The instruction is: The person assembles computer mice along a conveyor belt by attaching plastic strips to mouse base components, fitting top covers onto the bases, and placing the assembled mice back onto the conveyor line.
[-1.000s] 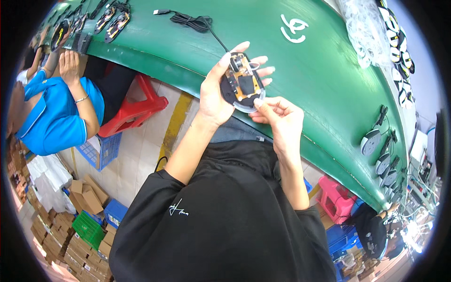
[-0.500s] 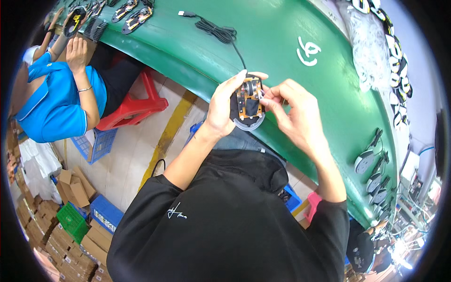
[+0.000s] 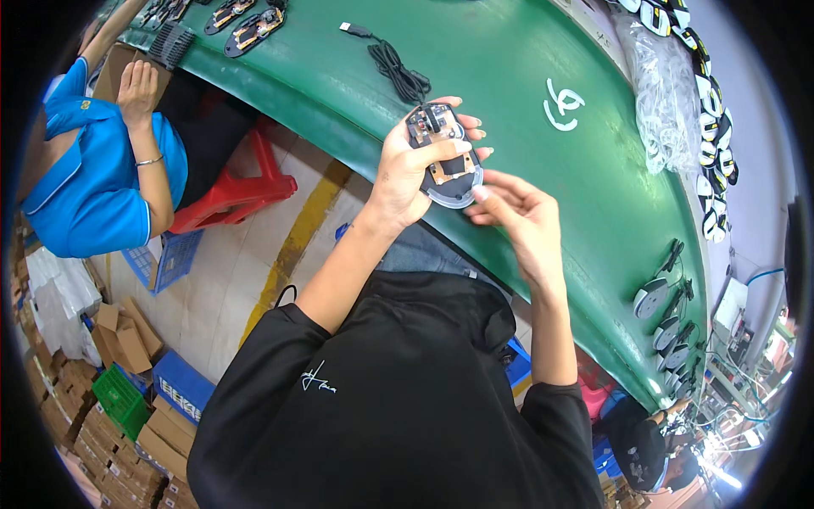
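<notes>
My left hand (image 3: 405,174) holds an opened computer mouse (image 3: 441,157) from below, its thumb lying across the bare circuit board. A clear curved strip (image 3: 455,200) runs round the mouse's near end. At that end's right side is my right hand (image 3: 519,212), with the thumb at the rim and the fingers curled beside it, closed on the edge. From the mouse's far end a black cable (image 3: 395,71) leads to a bundled coil on the green table. To the right of the coil lie several white curved strips (image 3: 562,103).
The green table (image 3: 500,51) curves past me. Open mouse bases (image 3: 254,30) sit at far left, other mice (image 3: 651,297) with cables at right. Clear plastic bags (image 3: 657,93) line the far edge. A person in a blue shirt (image 3: 110,170) sits left on a red stool (image 3: 254,187).
My right hand has moved from the mouse's right side down to its near rim. My left thumb now lies over the board. The mouse has turned slightly.
</notes>
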### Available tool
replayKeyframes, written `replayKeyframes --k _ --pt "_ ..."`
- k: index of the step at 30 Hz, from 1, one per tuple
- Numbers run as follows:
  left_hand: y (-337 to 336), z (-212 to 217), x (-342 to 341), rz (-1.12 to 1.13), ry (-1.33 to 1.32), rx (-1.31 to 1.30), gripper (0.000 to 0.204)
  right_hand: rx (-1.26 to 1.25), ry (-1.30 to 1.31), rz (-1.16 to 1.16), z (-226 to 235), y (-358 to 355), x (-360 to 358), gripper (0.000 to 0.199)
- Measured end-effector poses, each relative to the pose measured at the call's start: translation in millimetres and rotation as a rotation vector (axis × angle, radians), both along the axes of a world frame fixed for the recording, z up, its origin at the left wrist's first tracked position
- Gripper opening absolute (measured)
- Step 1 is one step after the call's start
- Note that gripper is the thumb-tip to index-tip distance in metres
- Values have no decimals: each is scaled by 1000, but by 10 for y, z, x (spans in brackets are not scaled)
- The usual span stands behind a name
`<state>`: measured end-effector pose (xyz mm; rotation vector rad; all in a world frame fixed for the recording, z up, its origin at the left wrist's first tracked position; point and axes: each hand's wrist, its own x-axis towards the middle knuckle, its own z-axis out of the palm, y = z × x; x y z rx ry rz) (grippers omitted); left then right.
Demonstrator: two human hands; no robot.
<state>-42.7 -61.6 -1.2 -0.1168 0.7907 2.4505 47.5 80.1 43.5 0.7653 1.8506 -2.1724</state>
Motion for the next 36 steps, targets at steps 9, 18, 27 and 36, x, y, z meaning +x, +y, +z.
replayKeyframes --k 9,18,27,36 --pt "-67 -65 268 -81 168 -196 61 -38 4 -175 -45 -23 -41 14" --pt "-128 100 31 -93 120 -171 62 -78 -59 -17 7 -122 61 14" --pt "-291 70 -90 -28 143 -121 65 1526 807 389 -24 606 -2307 43" --pt "-261 -48 -131 -18 -112 204 53 1219 591 195 -255 337 -1903 48"
